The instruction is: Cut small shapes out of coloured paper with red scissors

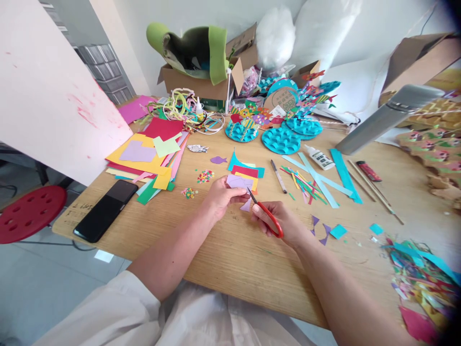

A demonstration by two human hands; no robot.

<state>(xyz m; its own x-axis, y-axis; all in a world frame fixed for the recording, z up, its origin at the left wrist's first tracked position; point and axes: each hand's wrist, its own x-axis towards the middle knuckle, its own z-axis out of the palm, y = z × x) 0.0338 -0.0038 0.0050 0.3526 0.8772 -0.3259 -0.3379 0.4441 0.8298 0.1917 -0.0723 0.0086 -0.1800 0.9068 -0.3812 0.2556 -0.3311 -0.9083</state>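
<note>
Between the thumb and fingers of my left hand [220, 197] is a piece of light purple paper [238, 182] with a drawn outline on it. My right hand [275, 218] grips red-handled scissors [268, 216], their tips at the paper's right edge. A small lilac scrap [246, 205] shows just below the paper. Behind it lie red, orange and teal paper pieces [248, 168], partly covered. Farther back a cut-out purple paper fish [218, 160] rests on the table, near a small fish with a drawn pattern [198, 148].
Coloured paper sheets [144, 158] and a phone [106, 210] lie left. A pen [278, 176], thin paper strips [304, 185], a glue bottle [320, 157] and a grey flask [391, 117] are right. Paper scraps [421, 278] pile at the right edge. Teal egg-carton discs [281, 140] stand behind.
</note>
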